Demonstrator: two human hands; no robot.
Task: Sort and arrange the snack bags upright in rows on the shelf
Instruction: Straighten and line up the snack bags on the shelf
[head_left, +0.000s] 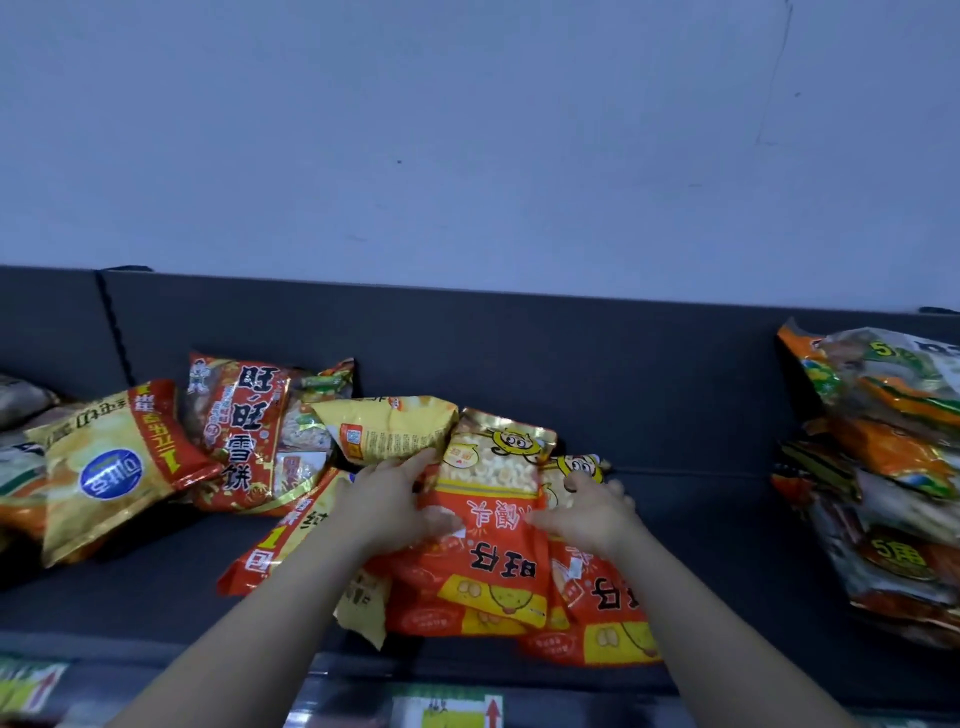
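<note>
**A:** From the head camera, how far along is the sorting?

**B:** Barely begun, I'd judge. The snack bags (104, 467) on the shelf (519, 364) lie flat and jumbled. There's a red rice-cracker bag (244, 441), a yellow bag (384, 426) and a loose stack (893, 467) at the right. None stands in a row.

**A:** And the hands?

**B:** Both arms reach forward. The left hand (395, 504) grips the left edge of an orange-red puff bag (488, 545), thumb on its front. The right hand (587, 509) pinches its right edge. That bag lies upside down, overlapping a matching bag (597, 597), mid-shelf.
</note>
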